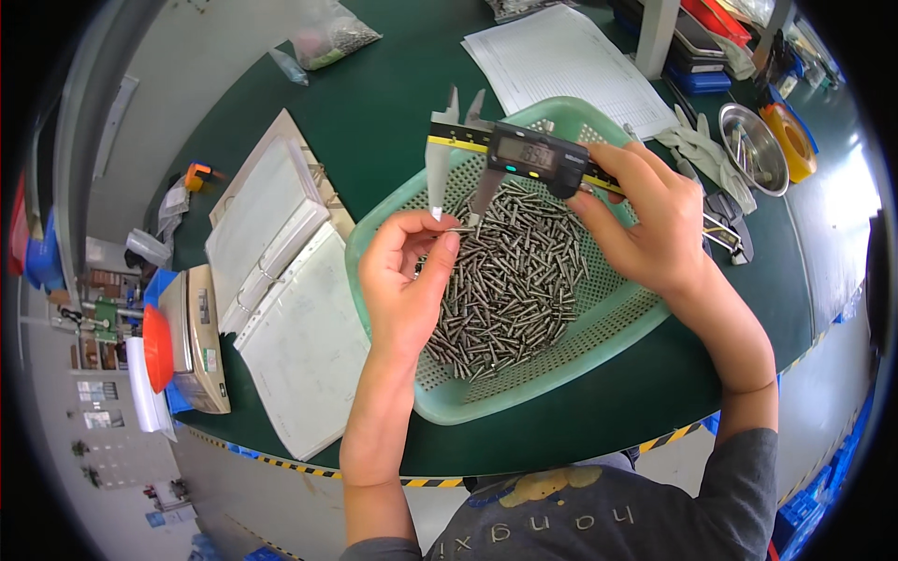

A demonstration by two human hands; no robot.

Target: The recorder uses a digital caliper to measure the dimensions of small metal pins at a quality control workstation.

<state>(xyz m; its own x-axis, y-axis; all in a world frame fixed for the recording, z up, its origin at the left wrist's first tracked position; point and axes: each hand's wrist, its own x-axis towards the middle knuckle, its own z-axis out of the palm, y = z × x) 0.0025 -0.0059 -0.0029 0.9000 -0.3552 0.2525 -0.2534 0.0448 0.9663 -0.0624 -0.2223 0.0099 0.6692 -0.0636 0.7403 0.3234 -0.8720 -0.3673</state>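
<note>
A digital caliper (537, 154) is gripped in my right hand (655, 213), thumb and fingers closed round its sliding body. Its jaws stand apart and point down toward my left hand (404, 280). Between thumb and fingertips, my left hand pinches a small metal pin (460, 229), which lies between the jaw tips. Whether both jaws touch it I cannot tell. Below both hands is a light green perforated plastic basket (524, 397), with a heap of small metal pins (510, 290) in it.
Left of the basket lies an open ring binder (304, 327), with a scale (201, 337) beyond it. Printed sheets (566, 70) lie behind the basket. White gloves (706, 154), a metal bowl (756, 150) and yellow tape (790, 140) sit at right. A bag of parts (332, 37) stands far back.
</note>
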